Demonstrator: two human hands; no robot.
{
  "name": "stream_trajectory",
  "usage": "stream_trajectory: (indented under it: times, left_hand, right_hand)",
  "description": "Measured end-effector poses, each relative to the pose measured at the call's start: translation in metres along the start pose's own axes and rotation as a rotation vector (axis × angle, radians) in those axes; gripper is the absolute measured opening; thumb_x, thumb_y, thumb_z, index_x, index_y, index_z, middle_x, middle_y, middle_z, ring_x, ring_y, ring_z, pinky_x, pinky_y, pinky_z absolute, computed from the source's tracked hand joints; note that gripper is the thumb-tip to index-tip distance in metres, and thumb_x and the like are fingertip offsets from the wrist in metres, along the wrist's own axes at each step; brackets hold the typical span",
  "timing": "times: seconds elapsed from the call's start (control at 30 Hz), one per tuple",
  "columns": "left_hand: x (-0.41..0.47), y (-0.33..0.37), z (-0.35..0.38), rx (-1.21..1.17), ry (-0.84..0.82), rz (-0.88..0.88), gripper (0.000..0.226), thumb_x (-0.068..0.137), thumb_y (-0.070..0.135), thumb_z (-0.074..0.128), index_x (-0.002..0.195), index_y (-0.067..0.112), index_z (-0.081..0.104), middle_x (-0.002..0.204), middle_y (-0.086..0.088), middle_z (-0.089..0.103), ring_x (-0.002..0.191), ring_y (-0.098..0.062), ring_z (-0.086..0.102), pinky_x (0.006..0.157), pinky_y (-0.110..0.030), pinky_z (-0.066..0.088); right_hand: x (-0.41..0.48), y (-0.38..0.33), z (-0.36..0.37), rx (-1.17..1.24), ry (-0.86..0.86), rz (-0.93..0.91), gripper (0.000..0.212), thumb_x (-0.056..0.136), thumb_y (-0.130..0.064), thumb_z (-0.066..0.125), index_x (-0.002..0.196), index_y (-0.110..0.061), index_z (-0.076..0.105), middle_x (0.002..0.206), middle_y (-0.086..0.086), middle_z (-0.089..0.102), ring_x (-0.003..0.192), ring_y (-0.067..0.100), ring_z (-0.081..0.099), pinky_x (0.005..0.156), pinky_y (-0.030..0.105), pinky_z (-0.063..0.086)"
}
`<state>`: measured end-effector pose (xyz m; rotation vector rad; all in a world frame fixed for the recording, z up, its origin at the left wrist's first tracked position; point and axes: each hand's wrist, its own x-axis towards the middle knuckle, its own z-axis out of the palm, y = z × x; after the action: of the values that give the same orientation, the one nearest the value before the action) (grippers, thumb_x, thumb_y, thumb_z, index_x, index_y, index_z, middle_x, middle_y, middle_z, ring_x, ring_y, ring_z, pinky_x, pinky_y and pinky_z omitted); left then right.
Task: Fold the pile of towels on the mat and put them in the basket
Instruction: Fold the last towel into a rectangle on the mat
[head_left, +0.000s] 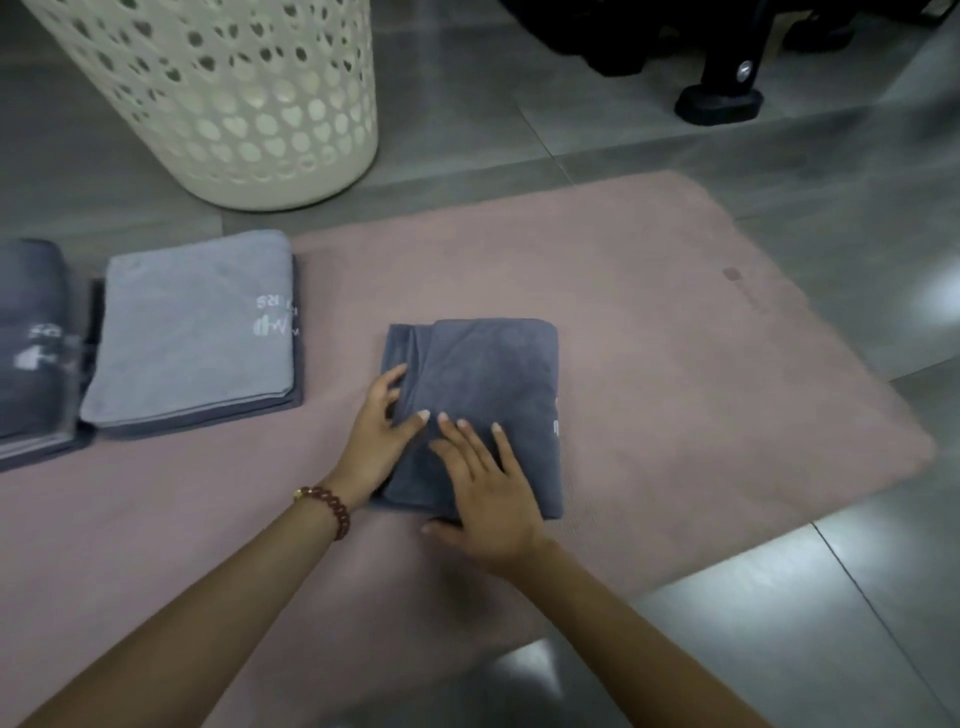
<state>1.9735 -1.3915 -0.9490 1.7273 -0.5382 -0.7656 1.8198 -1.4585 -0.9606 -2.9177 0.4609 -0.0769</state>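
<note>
On the mat (675, 364), left grip (382, 431) and right grip (488, 483) spread flat, pressing the folded towel (493, 374)

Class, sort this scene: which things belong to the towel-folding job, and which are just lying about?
Job: dark towel, left hand, right hand, light grey folded towel, folded towel at left edge, pink mat, cream basket.
Lying about: black stand foot, tiled floor, bead bracelet.

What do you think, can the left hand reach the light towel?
Probably yes: the light towel lies to the left of the left hand, with only bare mat between them.
</note>
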Motion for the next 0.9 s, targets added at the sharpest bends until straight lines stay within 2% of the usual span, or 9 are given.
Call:
stream_trajectory:
  times: [0.07, 0.17, 0.27, 0.33, 0.47, 0.6, 0.73, 0.8, 0.9]
  left_hand:
    - [0.000, -0.005, 0.003, 0.212, -0.015, 0.128, 0.053, 0.087, 0.008, 0.063, 0.134, 0.019, 0.041, 0.133, -0.003, 0.046, 0.118, -0.012, 0.046, 0.098, -0.011, 0.036]
    - [-0.002, -0.003, 0.007, 0.345, 0.132, 0.302, 0.044, 0.088, 0.007, 0.062, 0.130, 0.011, 0.050, 0.119, -0.003, 0.050, 0.110, -0.008, 0.045, 0.093, 0.002, 0.027]
    - [-0.009, -0.004, 0.004, 0.292, 0.236, 0.325, 0.036, 0.087, 0.004, 0.062, 0.122, 0.010, 0.056, 0.112, 0.000, 0.051, 0.104, -0.004, 0.048, 0.095, -0.005, 0.034]
    - [-0.010, -0.011, -0.001, 0.323, 0.251, 0.238, 0.027, 0.085, 0.008, 0.065, 0.110, 0.011, 0.058, 0.109, -0.002, 0.055, 0.100, -0.012, 0.052, 0.092, -0.019, 0.042]
    - [-0.007, -0.008, -0.001, 0.528, 0.258, 0.129, 0.020, 0.086, 0.026, 0.065, 0.082, 0.014, 0.050, 0.083, 0.002, 0.049, 0.071, -0.013, 0.047, 0.066, -0.026, 0.034]
    - [-0.004, -0.002, 0.001, 0.608, 0.296, 0.132, 0.029, 0.094, 0.029, 0.052, 0.073, 0.012, 0.041, 0.067, 0.003, 0.043, 0.061, -0.017, 0.042, 0.058, -0.030, 0.026]
    - [-0.010, -0.007, -0.002, 0.482, 0.344, 0.139, 0.019, 0.096, 0.019, 0.047, 0.081, 0.010, 0.038, 0.063, 0.004, 0.044, 0.057, -0.014, 0.042, 0.055, -0.031, 0.029]
    - [-0.011, -0.005, -0.003, 0.438, 0.327, 0.142, 0.011, 0.094, 0.015, 0.050, 0.098, 0.009, 0.041, 0.076, 0.003, 0.050, 0.065, -0.016, 0.048, 0.062, -0.033, 0.040]
    - [-0.008, 0.001, -0.003, 0.534, 0.212, 0.185, 0.033, 0.093, 0.015, 0.052, 0.123, 0.015, 0.039, 0.108, 0.000, 0.053, 0.089, -0.018, 0.053, 0.075, -0.032, 0.044]
  right_hand:
    - [-0.005, 0.014, -0.006, -0.038, 0.040, 0.066, 0.095, 0.062, -0.068, 0.057, 0.139, -0.016, 0.038, 0.149, 0.008, 0.037, 0.138, 0.025, 0.032, 0.112, 0.051, 0.006]
    - [-0.016, 0.031, -0.008, 0.023, 0.038, 0.177, 0.094, 0.067, -0.072, 0.045, 0.145, -0.022, 0.030, 0.152, 0.008, 0.031, 0.140, 0.026, 0.019, 0.113, 0.053, 0.006]
    - [-0.027, 0.040, -0.001, 0.075, 0.032, 0.148, 0.089, 0.073, -0.070, 0.044, 0.148, -0.028, 0.021, 0.156, 0.003, 0.021, 0.143, 0.023, 0.010, 0.113, 0.053, 0.015]
    - [-0.032, 0.041, 0.002, 0.064, 0.016, 0.096, 0.082, 0.077, -0.065, 0.043, 0.147, -0.029, 0.023, 0.156, -0.001, 0.023, 0.143, 0.023, 0.011, 0.111, 0.055, 0.019]
    - [-0.034, 0.041, 0.003, 0.117, 0.004, 0.075, 0.073, 0.081, -0.057, 0.043, 0.147, -0.032, 0.024, 0.156, -0.005, 0.020, 0.144, 0.019, 0.011, 0.115, 0.052, 0.015]
    - [-0.035, 0.045, -0.002, 0.190, 0.020, 0.020, 0.069, 0.085, -0.061, 0.042, 0.146, -0.032, 0.027, 0.157, -0.009, 0.017, 0.145, 0.014, 0.005, 0.116, 0.043, -0.002]
    - [-0.034, 0.042, -0.010, 0.245, 0.023, 0.049, 0.066, 0.088, -0.061, 0.035, 0.147, -0.035, 0.024, 0.157, -0.016, 0.006, 0.146, 0.009, -0.004, 0.117, 0.038, -0.012]
    - [-0.030, 0.039, -0.011, 0.281, 0.023, 0.106, 0.065, 0.087, -0.061, 0.030, 0.146, -0.034, 0.026, 0.156, -0.017, 0.004, 0.145, 0.009, -0.006, 0.117, 0.039, -0.008]
    - [-0.020, 0.040, -0.015, 0.338, 0.047, 0.188, 0.069, 0.086, -0.061, 0.025, 0.146, -0.028, 0.028, 0.157, -0.013, 0.004, 0.145, 0.013, -0.004, 0.119, 0.039, 0.003]
